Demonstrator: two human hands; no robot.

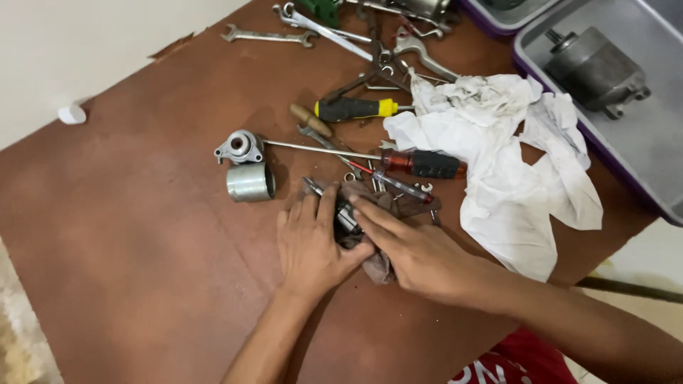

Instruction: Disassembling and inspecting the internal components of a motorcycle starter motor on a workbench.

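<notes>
- Left hand (309, 245): laid flat with fingers close together over a dark brown rag (384, 264) on the table (142, 235), pressing the rag against a small dark metal part (346, 219) and closing on nothing.
- Right hand (420, 252): fingers stretched forward and pressed together, fingertips resting on the same metal part; no pinch is visible.
- Metal part: lies between the two hands, half wrapped in the rag, at the near middle of the table.
- Step in hand, as judged: wiping or steadying the part inside the rag. A next move would call for a firmer hold, since neither hand yet encloses it.
- Just beyond the hands: red-and-black screwdriver (420, 163), yellow-and-black screwdriver (354, 109), short metal cylinder (250, 182) and round flanged cap (240, 147) on a thin rod.
- Right of these: crumpled white cloth (512, 178); spanners (267, 35) at the far edge.
- Far right: grey tray with purple rim (640, 142) holding a grey motor housing (594, 70).
- Packages, labels, signs: none legible on the table.
</notes>
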